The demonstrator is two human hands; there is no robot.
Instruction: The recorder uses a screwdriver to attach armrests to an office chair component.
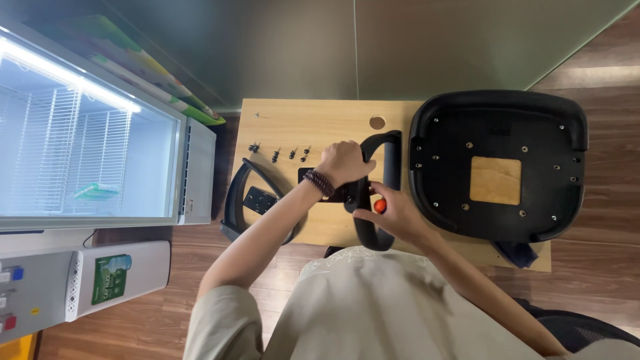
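A black curved chair armrest (388, 155) lies on the wooden table (313, 123). My left hand (343, 163), with a dark bead bracelet at the wrist, grips the armrest near its mounting plate. My right hand (393, 210) holds a screwdriver with an orange handle (379, 206) against the armrest's lower part. A second black armrest (248, 193) lies at the table's left edge. Several black screws (275, 155) sit in a row on the table above my left hand. A black upturned chair seat (497, 163) with a square wooden patch fills the table's right side.
A glass-fronted lit cooler (87, 140) stands at the left, with a white water dispenser (80, 283) below it. A round cable hole (377, 123) is in the table's far edge. Wooden floor surrounds the table, and a grey wall runs behind.
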